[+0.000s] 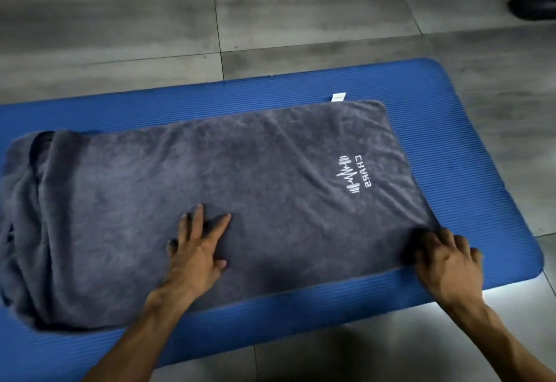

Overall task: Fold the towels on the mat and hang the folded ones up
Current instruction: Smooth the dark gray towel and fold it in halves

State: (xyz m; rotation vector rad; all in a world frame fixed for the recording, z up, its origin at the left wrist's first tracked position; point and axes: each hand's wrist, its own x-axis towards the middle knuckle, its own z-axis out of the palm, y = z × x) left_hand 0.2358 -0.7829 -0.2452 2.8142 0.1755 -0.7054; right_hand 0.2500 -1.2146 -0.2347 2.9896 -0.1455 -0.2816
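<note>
Presently, left hand (197, 249) lies flat on the towel (240, 195), fingers straight and spread, palm down, pressing the cloth near its middle close to the near edge. Right hand (445, 254) sits at the towel's near right corner, fingers curled down onto the cloth; they look to be gripping the corner, though the fabric under the fingers is in shadow. Both forearms enter from the bottom of the frame.

Towel: grey, spread lengthwise across the mat (496, 201), right portion smooth and flat, left end bunched into folds and creases. White embroidered logo (355, 178) with lettering shows on the right part, reading upside down and mirrored from this view. Small white tag (338, 97) sticks out at the far edge near the right corner, lying on the mat.

Mat: blue, ribbed, on a grey tiled floor (301, 5); towel lies wholly within it on the right, left end reaches the frame edge. Dark shoes (532, 5) stand at the top right corner, on the floor, well apart from the mat.
</note>
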